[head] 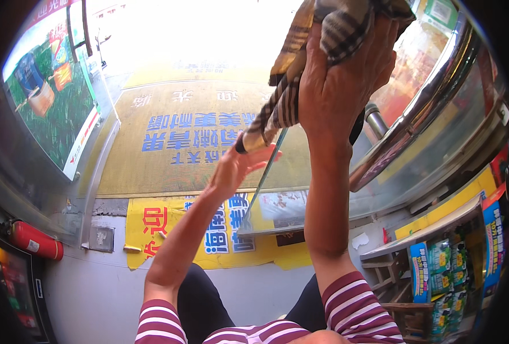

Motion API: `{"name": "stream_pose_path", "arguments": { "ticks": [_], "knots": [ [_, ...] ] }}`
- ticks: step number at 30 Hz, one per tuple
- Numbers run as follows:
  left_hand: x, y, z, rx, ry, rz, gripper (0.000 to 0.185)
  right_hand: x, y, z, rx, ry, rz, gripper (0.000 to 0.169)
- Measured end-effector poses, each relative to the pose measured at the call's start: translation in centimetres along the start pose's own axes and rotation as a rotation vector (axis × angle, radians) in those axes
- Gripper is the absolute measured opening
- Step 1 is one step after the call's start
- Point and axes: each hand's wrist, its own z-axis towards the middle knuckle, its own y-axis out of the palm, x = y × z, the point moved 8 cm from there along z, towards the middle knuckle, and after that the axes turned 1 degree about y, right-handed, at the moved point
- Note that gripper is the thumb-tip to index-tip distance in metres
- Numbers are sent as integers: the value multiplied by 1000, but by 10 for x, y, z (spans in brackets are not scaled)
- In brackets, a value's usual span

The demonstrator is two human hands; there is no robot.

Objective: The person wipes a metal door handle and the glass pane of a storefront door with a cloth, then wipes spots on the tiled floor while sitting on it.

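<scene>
My right hand [342,81], raised at the upper right, is closed on a bunched plaid cloth [349,34] and lies beside the glass door panel with its metal handle [377,120]. A tail of the cloth hangs down to the left and ends at my left hand [237,167]. That hand is at the door's glass edge [269,161], its fingers spread and partly behind the glass. Whether its thumb pinches the cloth's end cannot be told.
A yellow printed mat [151,232] covers part of the floor, with a tan mat [129,172] beyond. At left are another glass panel [44,129], a red fire extinguisher [37,241] and a lit cabinet [16,284]. Wooden stools [404,307] and shelved green packets [447,266] stand right.
</scene>
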Motion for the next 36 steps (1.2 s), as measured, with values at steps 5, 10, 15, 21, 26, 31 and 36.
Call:
{"name": "stream_pose_path", "arguments": {
  "ticks": [5, 10, 15, 21, 26, 31, 36],
  "knots": [
    [-46, -10, -3, 39, 59, 500, 58, -8, -5, -68, -228, 184, 102, 70],
    [-7, 38, -9, -142, 35, -158, 64, -2, -11, -86, -277, 173, 119, 71],
    [-10, 62, -9, -323, -127, -236, 75, 26, -14, 51, 93, 318, 20, 54],
    [-10, 26, -10, -237, 51, -320, 64, -5, -2, -78, -312, 207, 86, 70],
    [-43, -5, -15, 28, -108, -369, 48, -4, -25, -192, -828, 426, 276, 49],
    [30, 49, -11, -39, 155, 169, 52, 1, -107, -171, -465, 407, 798, 49],
    [108, 105, 23, 37, 464, 422, 56, 51, -165, -140, -384, 509, 353, 37]
  ]
}}
